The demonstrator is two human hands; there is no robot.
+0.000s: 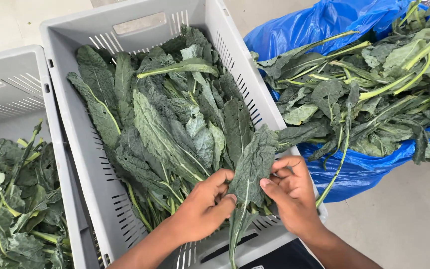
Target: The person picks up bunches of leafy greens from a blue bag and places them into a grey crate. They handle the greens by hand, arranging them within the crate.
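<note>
- Kale leaf [249, 172] held over near edge of middle grey crate [70, 124]; left hand [202, 206] and right hand [292, 192] both pinch it.
- Risk: brittle blade may tear under opposing pulls.
- Risk: leaf could fall outside, toward blue bag [359, 169] at right.

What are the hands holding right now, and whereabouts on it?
Both hold one dark kale leaf: the left hand grips its lower blade near the stem, the right hand its right edge, over the grey crate.

- Middle crate [70, 124] holds stacked leaves [170, 119].
- Left of it, touching, a second crate [11, 74] with scraps [16, 199].
- Right, a bag [324, 25] on the floor [404, 224] bears more leaves [374, 94].
- Both hands [205, 209] [292, 194] hold one leaf [250, 169] over the middle crate's near end.
</note>
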